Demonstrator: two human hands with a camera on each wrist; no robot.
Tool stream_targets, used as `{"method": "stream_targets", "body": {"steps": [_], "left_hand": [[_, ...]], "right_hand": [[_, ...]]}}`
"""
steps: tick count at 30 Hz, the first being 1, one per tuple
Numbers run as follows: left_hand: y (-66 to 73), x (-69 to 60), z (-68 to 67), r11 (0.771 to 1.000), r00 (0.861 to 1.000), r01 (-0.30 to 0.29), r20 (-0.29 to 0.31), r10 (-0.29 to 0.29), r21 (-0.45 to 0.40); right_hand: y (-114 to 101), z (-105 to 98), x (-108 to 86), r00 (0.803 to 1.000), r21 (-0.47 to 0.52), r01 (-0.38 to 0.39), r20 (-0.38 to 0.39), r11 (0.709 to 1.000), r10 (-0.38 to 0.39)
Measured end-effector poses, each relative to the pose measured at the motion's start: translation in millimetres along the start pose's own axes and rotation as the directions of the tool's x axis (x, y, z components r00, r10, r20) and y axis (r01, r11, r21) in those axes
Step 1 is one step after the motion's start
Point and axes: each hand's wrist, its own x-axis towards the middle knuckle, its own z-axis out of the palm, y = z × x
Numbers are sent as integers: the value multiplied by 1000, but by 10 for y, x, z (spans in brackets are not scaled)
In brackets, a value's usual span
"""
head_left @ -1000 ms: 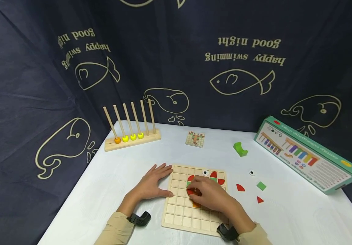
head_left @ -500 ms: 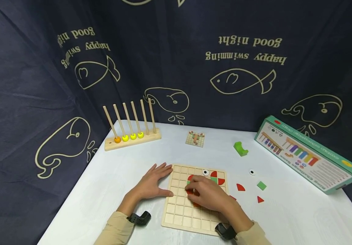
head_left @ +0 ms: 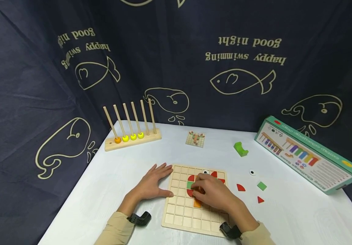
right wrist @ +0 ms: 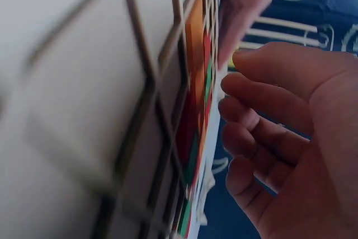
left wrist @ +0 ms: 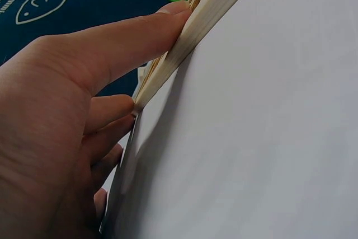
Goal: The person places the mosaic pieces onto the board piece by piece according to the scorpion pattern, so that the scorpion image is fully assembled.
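A wooden grid board (head_left: 178, 200) lies on the white table. My left hand (head_left: 149, 183) rests beside it with fingers spread, thumb tip and fingertips touching the board's left edge. Above the board hovers my right hand (head_left: 214, 192); in the right wrist view its fingers (right wrist: 240, 85) are loosely bent, hold nothing and stand apart from the board. Set in the cells are a red quarter-circle (head_left: 191, 178), a green square (head_left: 189, 184), another red quarter-circle (head_left: 189, 193) and an orange piece (head_left: 197, 203). A white eye disc (head_left: 205, 172) and more red pieces are partly hidden behind the right hand.
Right of the board lie an eye disc (head_left: 252, 172), a red quarter-circle (head_left: 240, 188), a green square (head_left: 261, 185) and a red triangle (head_left: 260, 199). Farther back are a pattern card (head_left: 195, 139), a green arch block (head_left: 240, 149), a peg rack (head_left: 133, 139) with beads and a box (head_left: 307, 153).
My right hand has drawn back slightly to the right, uncovering the green square and the lower red quarter-circle on the board. The left hand has stayed in place.
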Motion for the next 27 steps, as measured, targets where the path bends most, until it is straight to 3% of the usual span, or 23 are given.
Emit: {"method": "stream_targets", "body": {"steps": [5,11,19,27], "left_hand": [[8,-3,-6,1000,1000,3,1,-3,-1],[19,2,-4,1000,1000,-4,-7,4,-5],[11,-1,5,1000,1000,-11,-15,10,-6],[6,0,3,1000,1000,-16,-19,16,-3]], "right_hand": [[173,-123,-119,994,-16,-104,-34,994,103],[425,-304,-303,963,45,-249,-90,967,252],[822,-487,-581,926,94,-320,-178,943,332],[1163,-656,-815,885,84,-416,-192,905,424]]}}
